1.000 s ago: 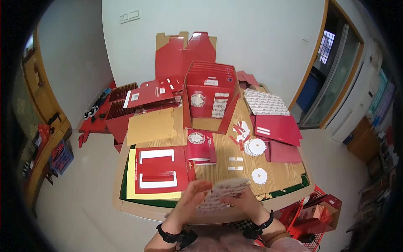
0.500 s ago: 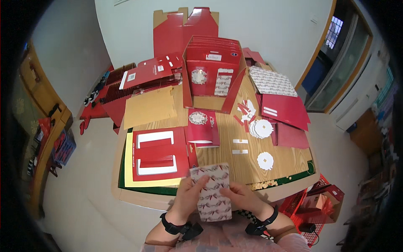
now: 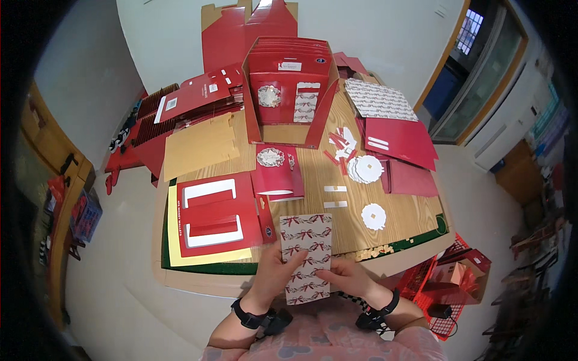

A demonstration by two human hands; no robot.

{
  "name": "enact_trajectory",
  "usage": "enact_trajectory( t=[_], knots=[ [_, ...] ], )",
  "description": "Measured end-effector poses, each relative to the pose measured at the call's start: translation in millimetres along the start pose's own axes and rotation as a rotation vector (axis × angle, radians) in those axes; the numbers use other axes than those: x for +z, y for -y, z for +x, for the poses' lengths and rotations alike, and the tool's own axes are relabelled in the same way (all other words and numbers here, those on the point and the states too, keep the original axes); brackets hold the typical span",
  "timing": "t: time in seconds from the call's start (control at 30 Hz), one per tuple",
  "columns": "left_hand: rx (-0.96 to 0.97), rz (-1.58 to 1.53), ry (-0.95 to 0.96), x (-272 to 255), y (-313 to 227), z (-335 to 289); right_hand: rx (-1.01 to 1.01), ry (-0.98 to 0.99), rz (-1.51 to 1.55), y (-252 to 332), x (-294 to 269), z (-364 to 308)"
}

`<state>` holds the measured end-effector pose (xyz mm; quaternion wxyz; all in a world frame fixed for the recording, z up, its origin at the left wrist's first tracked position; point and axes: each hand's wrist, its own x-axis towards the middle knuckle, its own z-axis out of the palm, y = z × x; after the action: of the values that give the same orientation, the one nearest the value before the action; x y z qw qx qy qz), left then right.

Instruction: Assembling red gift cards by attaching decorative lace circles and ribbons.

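Fingers of both hands hide the bow-patterned card's lower edges.

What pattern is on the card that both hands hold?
The card is white with rows of red bows, seen best in the head view.

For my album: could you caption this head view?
Both hands, left hand and right hand, hold a bow-patterned card above a wooden table of red packaging.
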<state>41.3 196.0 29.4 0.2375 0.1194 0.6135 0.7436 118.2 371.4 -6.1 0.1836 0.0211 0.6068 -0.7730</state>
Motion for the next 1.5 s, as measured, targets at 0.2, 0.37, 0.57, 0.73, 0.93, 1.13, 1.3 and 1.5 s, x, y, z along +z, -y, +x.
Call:
enact_trajectory(
  t=[0.2,0.37,0.57,0.73,0.93,1.13,1.3,1.5],
  knots=[
    [0.327,-0.017,-0.344,11,-7,8,-0.185,-0.315,-0.899,61,-54,26],
    [0.35,0.398,-0.219,-10,15,6,-0.352,-0.406,-1.247,76,-83,61],
    [0.223,0.324,-0.18,-9,19,4,-0.247,-0.365,-1.454,68,-96,82],
    [0.176,0.368,-0.191,-15,19,4,-0.276,-0.336,-1.32,72,-85,71],
    [0.295,0.428,-0.135,-13,17,7,-0.203,-0.069,-0.961,117,-20,27],
    [0.027,0.262,0.073,-10,3,0,-0.302,-0.036,-0.904,104,0,22],
    [0.079,0.216,-0.031,-7,3,-1,-0.736,-0.231,-1.199,79,17,20],
    [0.114,0.31,-0.046,-2,-8,-5,-0.732,-0.275,-1.138,70,25,23]
  ],
)
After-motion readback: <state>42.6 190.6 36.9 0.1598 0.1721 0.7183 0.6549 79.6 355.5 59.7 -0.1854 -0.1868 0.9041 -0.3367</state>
